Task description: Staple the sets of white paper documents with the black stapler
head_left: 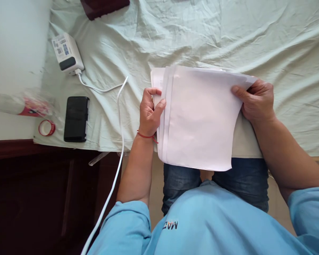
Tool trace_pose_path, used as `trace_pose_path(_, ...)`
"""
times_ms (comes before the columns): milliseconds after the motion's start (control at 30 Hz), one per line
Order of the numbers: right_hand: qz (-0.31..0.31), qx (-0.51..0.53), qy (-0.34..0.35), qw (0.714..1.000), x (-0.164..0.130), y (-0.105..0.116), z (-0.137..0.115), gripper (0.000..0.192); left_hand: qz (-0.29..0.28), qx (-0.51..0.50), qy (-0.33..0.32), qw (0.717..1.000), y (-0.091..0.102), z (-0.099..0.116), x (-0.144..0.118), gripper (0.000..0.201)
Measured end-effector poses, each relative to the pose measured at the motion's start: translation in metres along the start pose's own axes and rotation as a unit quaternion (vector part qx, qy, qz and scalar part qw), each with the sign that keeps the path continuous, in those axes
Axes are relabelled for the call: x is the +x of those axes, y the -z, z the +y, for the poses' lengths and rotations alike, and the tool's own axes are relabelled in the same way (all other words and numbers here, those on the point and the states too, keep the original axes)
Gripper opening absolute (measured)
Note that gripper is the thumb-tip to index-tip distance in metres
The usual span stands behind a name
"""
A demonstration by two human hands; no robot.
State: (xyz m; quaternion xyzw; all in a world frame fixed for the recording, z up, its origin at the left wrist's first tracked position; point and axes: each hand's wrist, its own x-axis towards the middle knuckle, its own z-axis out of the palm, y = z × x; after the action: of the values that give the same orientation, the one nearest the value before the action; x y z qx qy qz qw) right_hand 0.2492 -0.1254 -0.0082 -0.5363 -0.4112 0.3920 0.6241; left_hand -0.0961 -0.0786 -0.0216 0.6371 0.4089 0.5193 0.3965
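pale green bed sheet (207, 32) lies under a stack of white papers (199, 120); left hand (149, 112) and right hand (256, 101), apart, clamp its opposite edges.

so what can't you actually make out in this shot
Head view only:
- Print on the stack of paper: top sheet faces up blank, the lower sheets are covered by it.
- Right hand fingers: tucked behind the stack's corner.
- Label on the white charger: too small to read.
- Dark object at the top: cut off by the frame edge.
- Plastic-wrapped item at left: blurred.
- Left hand grips the stack's left edge; the palm is hidden.
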Motion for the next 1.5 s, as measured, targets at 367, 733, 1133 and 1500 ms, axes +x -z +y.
trace_pose_path(367, 0.023, -0.005, 0.011, 1.000, 0.002, -0.001, 0.001, 0.048, -0.010, 0.015, -0.008, 1.000, 0.004, -0.018, 0.002, 0.081)
trace_pose_path(733, 0.016, -0.001, -0.004, 1.000, -0.004, -0.007, -0.007, 0.052, -0.031, 0.039, -0.030, 0.998, 0.004, -0.020, 0.003, 0.116)
trace_pose_path(1133, -0.011, 0.047, -0.009, 0.999, -0.006, -0.015, -0.008, 0.056, -0.053, 0.004, 0.058, 0.997, -0.003, -0.002, -0.005, 0.076)
trace_pose_path(1500, -0.089, 0.036, 0.014, 0.995, -0.009, -0.011, -0.012, 0.059, 0.035, -0.076, 0.063, 0.994, -0.010, 0.015, -0.003, 0.060)
